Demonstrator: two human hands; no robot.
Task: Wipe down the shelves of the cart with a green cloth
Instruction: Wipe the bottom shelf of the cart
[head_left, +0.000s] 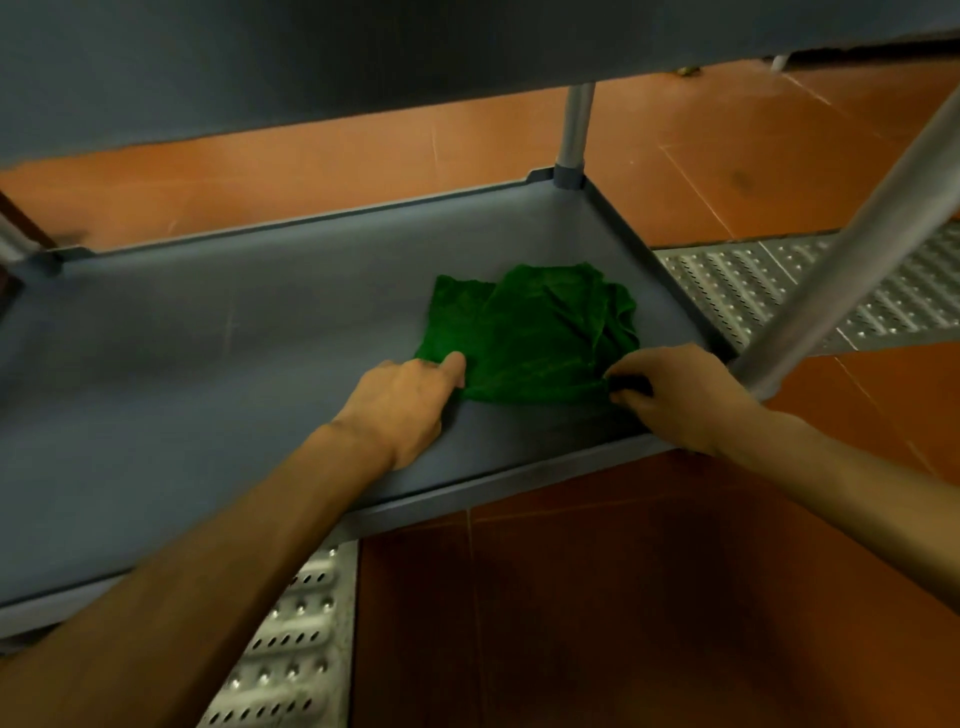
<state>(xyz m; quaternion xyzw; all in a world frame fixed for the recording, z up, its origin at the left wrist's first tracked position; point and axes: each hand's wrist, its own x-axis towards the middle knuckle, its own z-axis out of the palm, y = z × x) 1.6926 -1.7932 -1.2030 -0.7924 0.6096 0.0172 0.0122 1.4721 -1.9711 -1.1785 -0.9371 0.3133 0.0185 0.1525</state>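
Green cloth (530, 332) pinched at near corners by left hand (410, 400) and right hand (680, 395).

The upper shelf (363, 62) hangs low over the lower shelf (208, 338); corner posts (574, 130) flank the right end, the left stretch lies bare.

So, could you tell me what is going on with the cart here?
A person is crouched at the lower shelf of the grey cart, with both hands on a green cloth. The cloth lies on the shelf toward its right end, and it is rumpled on its right side. The left hand holds the cloth's near left corner with the thumb on top. The right hand pinches the near right corner. The upper shelf overhangs them.
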